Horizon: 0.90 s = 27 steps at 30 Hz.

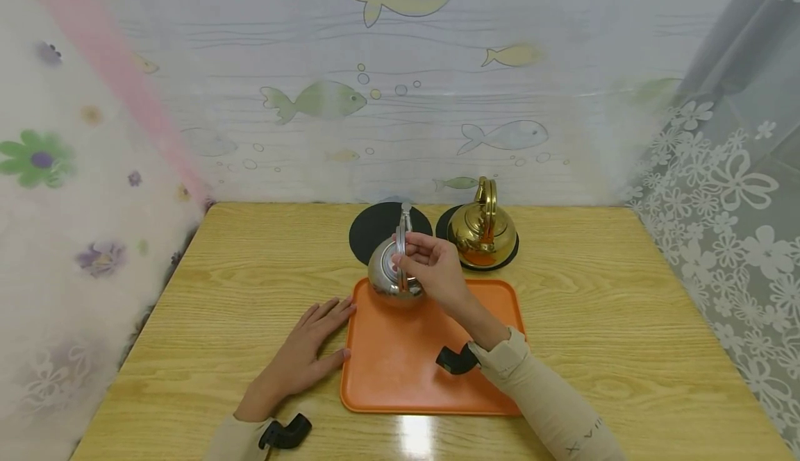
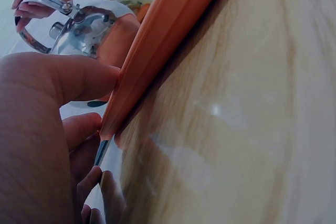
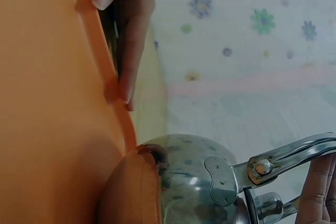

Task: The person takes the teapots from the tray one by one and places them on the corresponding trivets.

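Observation:
My right hand (image 1: 440,270) grips the arched handle of a shiny silver kettle (image 1: 381,272), fingers and thumb curled round it. The kettle overlaps the back-left corner of an orange tray (image 1: 400,371) in the head view, its spout pointing away. Close by in the right wrist view, the kettle's side (image 3: 194,174) mirrors the orange of the tray. My left hand (image 1: 306,350) lies flat to the left of the tray with fingers spread. Its thumb and fingertips touch the tray's left rim (image 2: 152,51), as the left wrist view shows.
A gold kettle (image 1: 481,232) stands on a round black mat (image 1: 442,223) behind the tray, right of my right hand. Another round black mat (image 1: 371,228) lies just behind the silver kettle. The wooden table (image 1: 600,308) backs onto a fish-patterned curtain (image 1: 250,162).

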{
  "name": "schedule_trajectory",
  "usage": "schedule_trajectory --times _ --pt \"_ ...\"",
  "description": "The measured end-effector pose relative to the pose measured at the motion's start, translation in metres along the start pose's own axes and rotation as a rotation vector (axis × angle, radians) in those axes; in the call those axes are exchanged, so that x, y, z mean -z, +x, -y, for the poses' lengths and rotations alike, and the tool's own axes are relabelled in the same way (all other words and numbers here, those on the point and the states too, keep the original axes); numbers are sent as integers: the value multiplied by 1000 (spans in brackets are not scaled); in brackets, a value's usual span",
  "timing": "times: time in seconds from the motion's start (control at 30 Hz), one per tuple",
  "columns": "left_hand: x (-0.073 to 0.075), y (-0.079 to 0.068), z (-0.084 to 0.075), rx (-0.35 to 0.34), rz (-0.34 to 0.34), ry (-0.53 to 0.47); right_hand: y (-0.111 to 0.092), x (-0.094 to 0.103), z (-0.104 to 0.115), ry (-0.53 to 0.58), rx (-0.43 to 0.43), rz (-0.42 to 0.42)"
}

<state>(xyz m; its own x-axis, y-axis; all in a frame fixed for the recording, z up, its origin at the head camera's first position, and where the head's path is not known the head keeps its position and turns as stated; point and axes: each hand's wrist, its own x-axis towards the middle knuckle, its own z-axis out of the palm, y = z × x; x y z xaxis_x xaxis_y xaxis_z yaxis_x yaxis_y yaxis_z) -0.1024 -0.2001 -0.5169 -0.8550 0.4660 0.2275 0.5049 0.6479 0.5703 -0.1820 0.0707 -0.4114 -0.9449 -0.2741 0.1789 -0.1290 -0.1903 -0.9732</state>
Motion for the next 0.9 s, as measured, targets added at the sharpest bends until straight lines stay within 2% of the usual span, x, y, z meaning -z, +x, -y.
schedule_trajectory --times 0.9 --pt "-2 0 3 -5 -7 3 10 1 -1 29 -4 -7"
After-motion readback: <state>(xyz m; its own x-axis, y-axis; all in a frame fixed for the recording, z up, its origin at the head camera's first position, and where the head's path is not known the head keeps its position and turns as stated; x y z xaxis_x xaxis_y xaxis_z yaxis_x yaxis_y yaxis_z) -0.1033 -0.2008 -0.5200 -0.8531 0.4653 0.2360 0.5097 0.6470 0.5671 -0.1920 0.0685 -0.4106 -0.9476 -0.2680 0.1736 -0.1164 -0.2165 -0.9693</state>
